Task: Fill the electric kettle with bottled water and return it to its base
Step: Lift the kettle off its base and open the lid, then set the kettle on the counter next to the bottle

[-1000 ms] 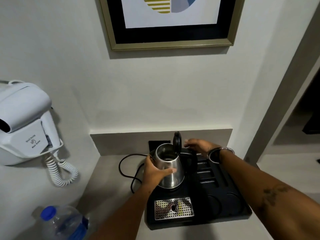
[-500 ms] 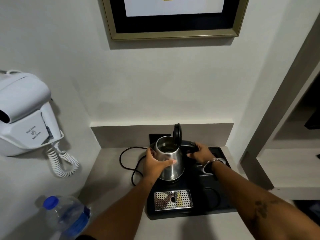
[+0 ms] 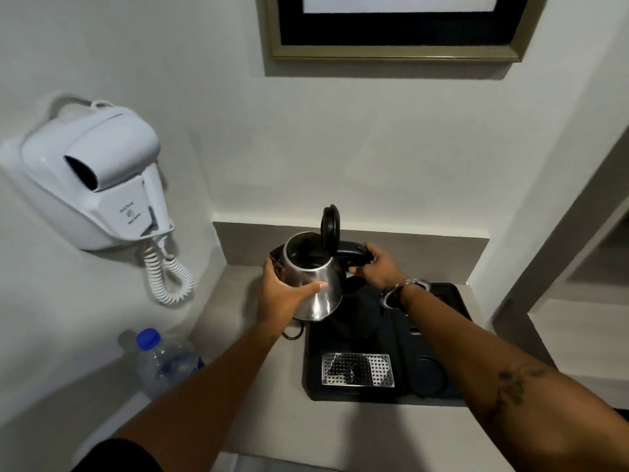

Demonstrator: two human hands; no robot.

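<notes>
A steel electric kettle (image 3: pixel 318 287) with its black lid (image 3: pixel 331 225) flipped up hangs lifted and tilted above its round black base (image 3: pixel 357 313). My left hand (image 3: pixel 284 294) wraps the kettle's body from the left. My right hand (image 3: pixel 376 265) grips the black handle on the right. A clear water bottle with a blue cap (image 3: pixel 165 361) stands at the counter's near left, its cap on, apart from both hands.
The base sits on a black tray (image 3: pixel 401 338) with a perforated metal drip grate (image 3: pixel 357 369) and round cup recesses. A black cord loops left of the tray. A white wall-mounted hair dryer (image 3: pixel 98 182) with coiled cord hangs at left. A framed picture hangs above.
My right hand moved onto the handle and closed on it. The kettle rose off its base and shifted slightly left, with both hands on it.
</notes>
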